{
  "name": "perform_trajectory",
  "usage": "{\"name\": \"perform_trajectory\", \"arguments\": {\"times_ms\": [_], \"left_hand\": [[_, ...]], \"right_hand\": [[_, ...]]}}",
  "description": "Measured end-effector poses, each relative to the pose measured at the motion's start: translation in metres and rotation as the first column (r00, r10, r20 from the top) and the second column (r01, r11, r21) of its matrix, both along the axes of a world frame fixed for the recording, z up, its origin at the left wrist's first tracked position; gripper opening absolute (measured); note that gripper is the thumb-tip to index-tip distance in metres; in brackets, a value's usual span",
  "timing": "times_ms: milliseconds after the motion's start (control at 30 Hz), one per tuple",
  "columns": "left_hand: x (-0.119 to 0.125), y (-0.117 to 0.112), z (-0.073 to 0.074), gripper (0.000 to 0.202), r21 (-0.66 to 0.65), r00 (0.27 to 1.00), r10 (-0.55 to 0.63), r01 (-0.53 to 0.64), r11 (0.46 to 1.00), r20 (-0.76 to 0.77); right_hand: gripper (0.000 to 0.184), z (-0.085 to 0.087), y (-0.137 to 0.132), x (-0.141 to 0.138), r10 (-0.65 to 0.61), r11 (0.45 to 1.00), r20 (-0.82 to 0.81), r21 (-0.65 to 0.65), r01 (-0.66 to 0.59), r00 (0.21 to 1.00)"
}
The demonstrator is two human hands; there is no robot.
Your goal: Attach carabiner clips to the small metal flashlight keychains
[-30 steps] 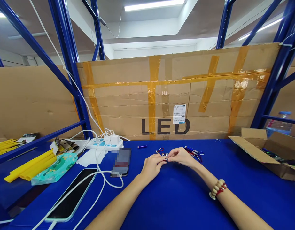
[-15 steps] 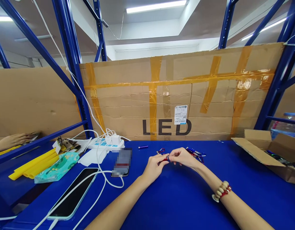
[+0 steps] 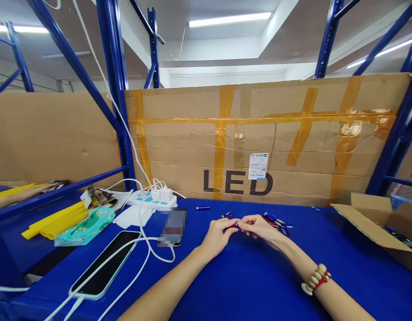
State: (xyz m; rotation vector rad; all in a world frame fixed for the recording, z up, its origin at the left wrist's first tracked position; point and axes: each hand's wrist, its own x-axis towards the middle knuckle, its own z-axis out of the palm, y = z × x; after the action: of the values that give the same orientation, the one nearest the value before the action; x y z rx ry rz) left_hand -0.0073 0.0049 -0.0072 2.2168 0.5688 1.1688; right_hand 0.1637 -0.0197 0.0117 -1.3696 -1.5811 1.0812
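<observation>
Over the blue tabletop [image 3: 252, 272], my left hand [image 3: 216, 239] pinches a small red stick-like piece [image 3: 235, 225] between thumb and fingers. My right hand [image 3: 258, 226] meets it, its fingertips closed at the piece's right end. Fingers cover most of that piece, so its exact kind is unclear. Just behind my hands lies a small red clip with a loop [image 3: 227, 215]. A short blue tube [image 3: 203, 208] rests farther back to the left. Partly behind my right hand is a pile of blue and red metallic pieces [image 3: 279, 223].
At left are a phone [image 3: 105, 265] with white cables, a blurred dark device [image 3: 174, 227], a power strip [image 3: 155, 199], a teal packet [image 3: 85, 228] and yellow rolls [image 3: 58, 218]. An open cardboard box [image 3: 369, 227] stands right. Another person's arm [image 3: 21, 195] shows far left.
The camera view has shifted, so the scene sits slightly further right. Both my hands remain together at the red piece. The other person's hand at far left has moved.
</observation>
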Motion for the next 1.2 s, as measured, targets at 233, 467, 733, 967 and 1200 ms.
{"name": "perform_trajectory", "arguments": {"times_ms": [233,467,733,967,1200], "left_hand": [[0.01,-0.012,0.0,0.026,-0.086,0.995,0.079,-0.073,0.994,0.061],[0.016,-0.023,0.0,0.025,-0.174,0.984,0.166,-0.153,0.973,0.065],[0.019,-0.013,-0.002,0.026,-0.473,0.983,0.131,-0.056,0.879,0.127],[0.019,-0.014,0.009,0.034,-0.755,0.96,0.154,0.078,0.651,0.232],[0.013,-0.006,0.006,0.033,-0.796,0.945,0.154,0.147,0.588,0.289]], "right_hand": [[0.054,-0.002,0.003,-0.008,-0.047,0.999,-0.185,-0.014,0.045,0.982],[0.06,-0.007,0.007,-0.022,-0.067,0.998,-0.351,-0.026,0.062,0.934],[0.061,-0.018,0.011,-0.024,-0.157,0.987,-0.272,-0.075,0.142,0.949],[0.059,-0.021,0.012,-0.026,-0.182,0.982,-0.227,-0.08,0.168,0.957],[0.059,-0.02,0.01,-0.026,-0.155,0.987,-0.186,-0.075,0.143,0.97]]}}
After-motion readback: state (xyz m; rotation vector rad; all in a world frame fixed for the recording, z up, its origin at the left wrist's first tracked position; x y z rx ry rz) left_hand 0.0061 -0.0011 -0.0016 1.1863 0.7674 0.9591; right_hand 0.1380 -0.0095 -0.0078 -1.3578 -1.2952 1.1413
